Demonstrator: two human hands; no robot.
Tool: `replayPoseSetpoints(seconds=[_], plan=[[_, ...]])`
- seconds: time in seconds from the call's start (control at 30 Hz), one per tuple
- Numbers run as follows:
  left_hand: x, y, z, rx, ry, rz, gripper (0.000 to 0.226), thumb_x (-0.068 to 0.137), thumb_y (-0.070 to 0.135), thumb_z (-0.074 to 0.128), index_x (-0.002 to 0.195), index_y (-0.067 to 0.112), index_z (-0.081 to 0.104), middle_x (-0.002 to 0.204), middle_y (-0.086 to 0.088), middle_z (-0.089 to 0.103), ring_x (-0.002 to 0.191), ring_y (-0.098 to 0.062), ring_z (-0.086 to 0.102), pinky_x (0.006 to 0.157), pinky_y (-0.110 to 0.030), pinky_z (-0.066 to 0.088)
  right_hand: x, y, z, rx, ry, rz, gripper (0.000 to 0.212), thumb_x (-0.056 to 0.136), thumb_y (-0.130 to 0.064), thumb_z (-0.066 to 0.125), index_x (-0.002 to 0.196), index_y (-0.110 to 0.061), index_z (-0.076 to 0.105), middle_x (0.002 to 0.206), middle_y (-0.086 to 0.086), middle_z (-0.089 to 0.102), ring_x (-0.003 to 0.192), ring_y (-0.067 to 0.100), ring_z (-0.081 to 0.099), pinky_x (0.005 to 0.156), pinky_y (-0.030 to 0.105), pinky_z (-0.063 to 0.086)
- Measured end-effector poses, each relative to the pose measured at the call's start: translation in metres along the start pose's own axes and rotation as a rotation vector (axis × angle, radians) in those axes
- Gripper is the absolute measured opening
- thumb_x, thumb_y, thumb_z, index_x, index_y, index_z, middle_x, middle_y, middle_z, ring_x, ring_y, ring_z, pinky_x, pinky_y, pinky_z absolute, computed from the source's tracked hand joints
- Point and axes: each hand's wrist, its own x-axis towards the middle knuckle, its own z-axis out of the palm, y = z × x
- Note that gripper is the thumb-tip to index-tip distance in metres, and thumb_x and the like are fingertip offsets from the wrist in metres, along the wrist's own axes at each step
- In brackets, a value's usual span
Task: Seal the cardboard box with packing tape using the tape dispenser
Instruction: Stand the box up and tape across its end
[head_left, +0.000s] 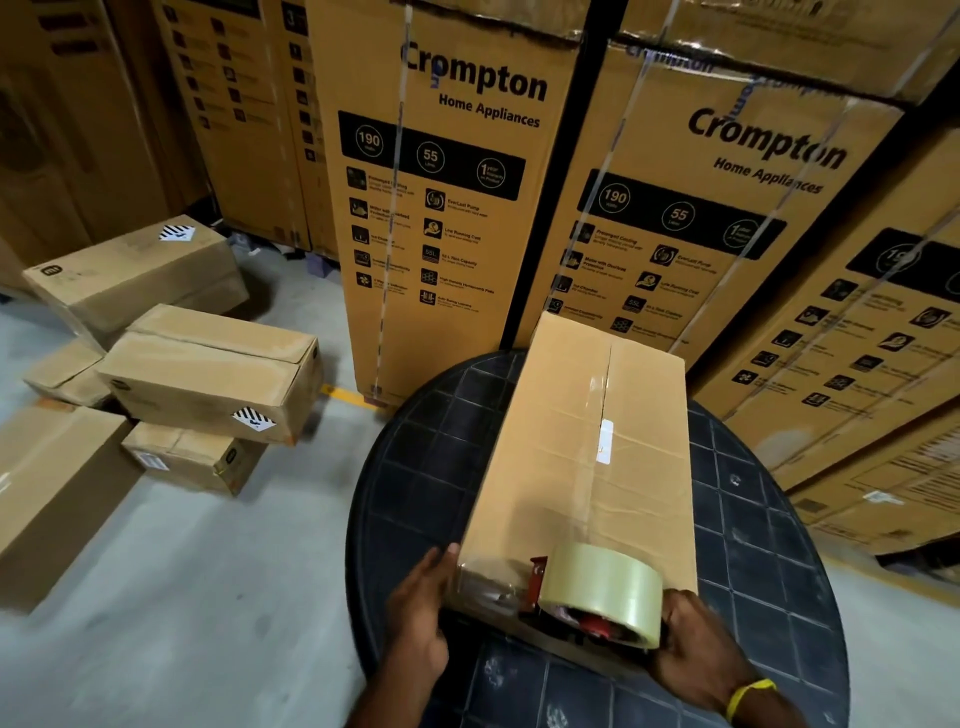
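A long brown cardboard box lies on a round black table, its flaps closed with a seam running along the top. A red tape dispenser with a big clear tape roll rests at the box's near end, over the near edge. My right hand grips the dispenser from the right side. My left hand presses flat against the box's near left corner, fingers apart.
Several smaller cardboard boxes lie on the grey concrete floor to the left. Tall printed appliance cartons stand close behind the table and to the right. Bare floor lies left of the table.
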Motion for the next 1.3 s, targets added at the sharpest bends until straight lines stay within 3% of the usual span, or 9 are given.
replayPoseSetpoints(seconds=[0.33, 0.47, 0.57, 0.7, 0.8, 0.93, 1.03, 1.17, 1.3], plan=[[0.001, 0.002, -0.002, 0.172, -0.238, -0.12, 0.042, 0.101, 0.033, 0.052, 0.107, 0.001, 0.079, 0.111, -0.023, 0.075, 0.096, -0.036, 0.075, 0.085, -0.04, 0.057, -0.002, -0.005, -0.003, 0.071, -0.001, 0.034, 0.004, 0.068, -0.025, 0.063, 0.071, -0.028, 0.064, 0.07, -0.007, 0.066, 0.076, 0.016, 0.068, 0.062, 0.03, 0.052], [-0.003, 0.015, 0.002, 0.531, -0.217, -0.039, 0.046, 0.107, 0.03, 0.042, 0.115, -0.001, 0.075, 0.119, -0.025, 0.072, 0.104, -0.035, 0.072, 0.095, -0.04, 0.055, 0.004, -0.003, -0.007, 0.128, -0.077, 0.016, 0.018, 0.068, -0.008, 0.058, 0.082, -0.006, 0.069, 0.081, 0.016, 0.073, 0.08, 0.03, 0.071, 0.063, 0.041, 0.056], [-0.011, 0.031, -0.001, 0.733, -0.118, 0.315, 0.037, 0.106, 0.017, 0.05, 0.139, 0.001, 0.057, 0.145, -0.018, 0.057, 0.133, -0.028, 0.054, 0.112, -0.033, 0.04, 0.007, -0.006, -0.01, 0.17, -0.103, 0.015, 0.018, 0.071, -0.005, 0.059, 0.085, 0.0, 0.07, 0.086, 0.024, 0.072, 0.081, 0.023, 0.073, 0.066, 0.044, 0.057], [-0.029, 0.039, -0.015, 1.169, -0.525, 1.022, 0.069, 0.088, 0.035, 0.07, 0.152, 0.022, 0.045, 0.159, 0.007, 0.043, 0.148, -0.005, 0.034, 0.121, -0.026, 0.029, 0.009, -0.008, -0.012, 0.205, -0.133, 0.007, 0.016, 0.077, -0.007, 0.066, 0.089, 0.003, 0.071, 0.091, 0.022, 0.075, 0.088, 0.023, 0.073, 0.077, 0.05, 0.059], [-0.036, 0.027, -0.016, 1.707, -0.626, 1.549, 0.08, 0.074, 0.039, 0.08, 0.145, 0.014, 0.055, 0.152, -0.001, 0.052, 0.144, -0.016, 0.045, 0.12, -0.034, 0.034, 0.009, -0.008, -0.015, 0.183, -0.148, 0.005, 0.016, 0.078, -0.008, 0.065, 0.089, 0.003, 0.07, 0.092, 0.022, 0.075, 0.096, 0.035, 0.072, 0.077, 0.05, 0.059], [-0.032, 0.007, -0.011, 1.773, -0.575, 1.662, 0.057, 0.069, 0.012, 0.085, 0.124, 0.006, 0.071, 0.136, -0.009, 0.067, 0.129, -0.025, 0.061, 0.105, -0.041, 0.052, 0.008, -0.009, -0.018, 0.145, -0.16, 0.007, 0.014, 0.07, -0.013, 0.059, 0.077, -0.003, 0.066, 0.073, 0.01, 0.071, 0.066, 0.026, 0.061, 0.057, 0.033, 0.052], [-0.023, -0.002, -0.013, 1.707, -0.465, 1.805, 0.039, 0.078, -0.002, 0.062, 0.113, 0.004, 0.077, 0.13, -0.012, 0.069, 0.125, -0.027, 0.064, 0.106, -0.039, 0.052, 0.007, -0.009, -0.019, 0.092, -0.153, 0.012, 0.009, 0.066, -0.024, 0.056, 0.066, -0.015, 0.054, 0.07, 0.0, 0.062, 0.062, 0.022, 0.053, 0.043, 0.017, 0.037], [-0.018, -0.006, -0.014, 1.682, -0.403, 1.83, 0.046, 0.095, -0.005, 0.034, 0.11, 0.001, 0.077, 0.128, -0.014, 0.07, 0.121, -0.03, 0.066, 0.117, -0.035, 0.033, 0.009, -0.002, -0.012, 0.035, -0.132, 0.031, 0.015, 0.074, -0.033, 0.058, 0.08, -0.025, 0.046, 0.099, 0.011, 0.065, 0.087, 0.035, 0.065, 0.062, 0.024, 0.043], [-0.014, -0.008, -0.02, 1.691, -0.443, 1.847, 0.045, 0.075, -0.012, 0.058, 0.116, -0.001, 0.074, 0.132, -0.016, 0.067, 0.125, -0.033, 0.062, 0.109, -0.043, 0.045, 0.01, 0.002, -0.005, 0.008, -0.127, 0.043, 0.022, 0.077, -0.035, 0.061, 0.088, -0.025, 0.044, 0.112, 0.013, 0.064, 0.102, 0.039, 0.065, 0.072, 0.028, 0.042]])
